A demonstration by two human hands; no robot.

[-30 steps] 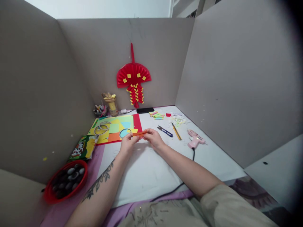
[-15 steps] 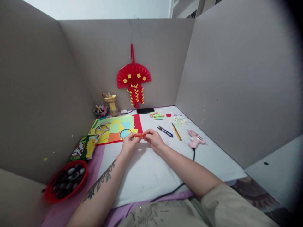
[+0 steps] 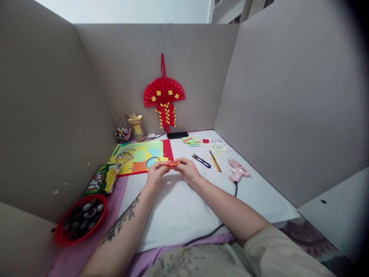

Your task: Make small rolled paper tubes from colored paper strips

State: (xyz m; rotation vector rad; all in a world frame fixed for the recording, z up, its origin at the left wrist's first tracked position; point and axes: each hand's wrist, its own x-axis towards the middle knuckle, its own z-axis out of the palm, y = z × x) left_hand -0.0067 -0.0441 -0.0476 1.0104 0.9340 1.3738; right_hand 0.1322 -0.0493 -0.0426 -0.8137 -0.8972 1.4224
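Between my two hands is a small strip of orange paper (image 3: 172,164), held above the white table top. My left hand (image 3: 157,173) pinches its left end, fingers closed. The right end sits in the closed fingers of my right hand (image 3: 186,169). Whether the paper is rolled or folded is too small to tell. Just behind my left hand lie coloured paper sheets (image 3: 140,166) and a ring (image 3: 152,162) on a red sheet (image 3: 167,148). Right of my right hand are thread snips (image 3: 202,161) and a yellow craft knife (image 3: 215,161).
A pink glue gun (image 3: 238,171) with a black cable lies at right. Paper rolls (image 3: 190,141) and shredded strips (image 3: 219,147) are at the back. A red bowl (image 3: 59,234) of dark round items and a snack bag (image 3: 100,180) stand left. A red fan ornament (image 3: 164,92) hangs behind.
The orange paper has turned slightly between my fingers and shows a brighter, flatter side. Both hands stay in nearly the same place. The whole view has shifted a little.
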